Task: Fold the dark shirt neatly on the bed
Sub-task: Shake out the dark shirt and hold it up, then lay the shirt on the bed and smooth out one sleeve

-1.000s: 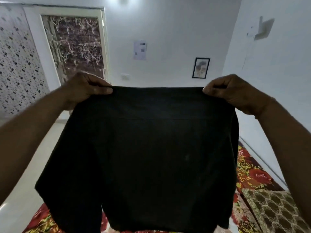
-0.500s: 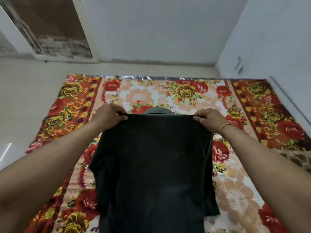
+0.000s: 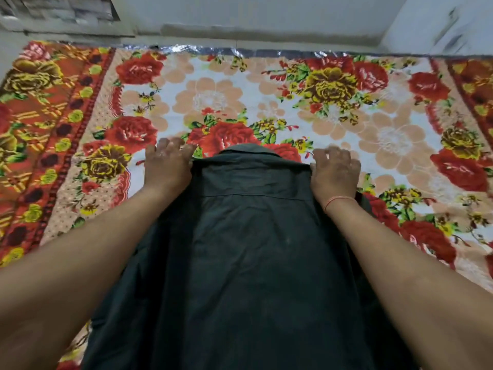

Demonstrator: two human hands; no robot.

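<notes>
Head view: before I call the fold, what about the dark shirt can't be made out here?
- Dark shirt hem: cut off by the bottom edge of the head view.
- Sleeves: hidden under both forearms.
- Front and buttons: face down on the floral blanket.
- Left hand and right hand fingers: motion-blurred, so whether they grip the shoulders is unclear.

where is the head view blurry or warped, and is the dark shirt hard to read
Head view: fingertips of the left hand and right hand smear with motion blur; the top corners are streaked; wide-angle lens bows the floral blanket edge; the dark shirt is evenly lit, seam and creases readable.
</notes>
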